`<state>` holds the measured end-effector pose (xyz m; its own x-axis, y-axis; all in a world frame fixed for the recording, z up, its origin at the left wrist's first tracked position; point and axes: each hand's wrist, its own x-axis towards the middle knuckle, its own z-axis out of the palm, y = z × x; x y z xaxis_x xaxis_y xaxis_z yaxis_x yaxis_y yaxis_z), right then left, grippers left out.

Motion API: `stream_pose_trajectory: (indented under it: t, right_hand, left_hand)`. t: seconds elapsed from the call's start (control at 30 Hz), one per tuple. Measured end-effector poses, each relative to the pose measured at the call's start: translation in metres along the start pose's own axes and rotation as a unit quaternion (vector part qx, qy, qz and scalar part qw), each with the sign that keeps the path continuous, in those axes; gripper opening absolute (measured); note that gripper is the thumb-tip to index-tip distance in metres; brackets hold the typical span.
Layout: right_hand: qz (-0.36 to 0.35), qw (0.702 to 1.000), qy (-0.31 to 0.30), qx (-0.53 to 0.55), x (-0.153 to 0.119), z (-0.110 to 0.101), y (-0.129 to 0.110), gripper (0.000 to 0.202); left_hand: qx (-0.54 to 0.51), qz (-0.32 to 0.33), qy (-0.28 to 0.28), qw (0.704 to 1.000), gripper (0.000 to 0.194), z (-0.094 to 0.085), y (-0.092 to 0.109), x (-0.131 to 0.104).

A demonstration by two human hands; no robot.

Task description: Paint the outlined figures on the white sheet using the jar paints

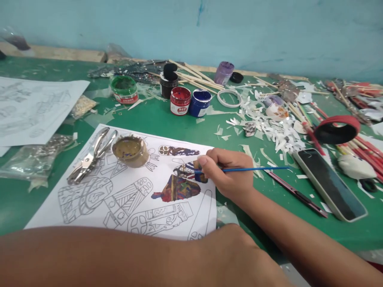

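Between the thumb and fingers of my right hand (231, 171) is a thin blue paintbrush (257, 169), its tip end over a partly painted shape on a white sheet of line drawings (86, 217). Beside it lies a painted shape (179, 189) in red, blue, green and gold. A jar of murky gold paint (130, 152) stands on the sheet, with a metal hole punch (89, 155) to its left. My left arm crosses the bottom of the view; its end, seemingly my left hand (239, 253), is near the sheet's lower right edge, fingers hidden.
Behind the sheet on the green table (155, 115) stand green (124, 91), red (180, 101) and blue (200, 103) paint jars. On the right lie a phone (330, 185), a cutter knife (296, 193), a tape roll (337, 130) and paper scraps (278, 131). Wooden sticks lie behind.
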<state>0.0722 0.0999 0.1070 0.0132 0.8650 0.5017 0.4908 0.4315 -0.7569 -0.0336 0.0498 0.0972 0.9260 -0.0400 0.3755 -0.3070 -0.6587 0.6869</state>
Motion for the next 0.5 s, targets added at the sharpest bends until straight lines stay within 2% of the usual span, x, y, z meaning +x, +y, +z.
stream_pose_trajectory:
  t: [0.07, 0.17, 0.5]
  right_hand:
    - [-0.001, 1.000, 0.000, -0.007, 0.000, 0.000, 0.000, 0.046]
    - [0.002, 1.000, -0.003, -0.004, 0.001, 0.000, -0.001, 0.046]
    - [0.020, 1.000, -0.009, -0.012, 0.000, 0.001, 0.000, 0.046]
  left_hand:
    - [-0.002, -0.022, -0.051, 0.998, 0.029, -0.012, 0.004, 0.006]
    - [-0.012, -0.061, -0.104, 0.993, 0.035, -0.019, 0.007, 0.012]
    - [-0.018, -0.110, -0.148, 0.983, 0.039, -0.021, 0.007, 0.017]
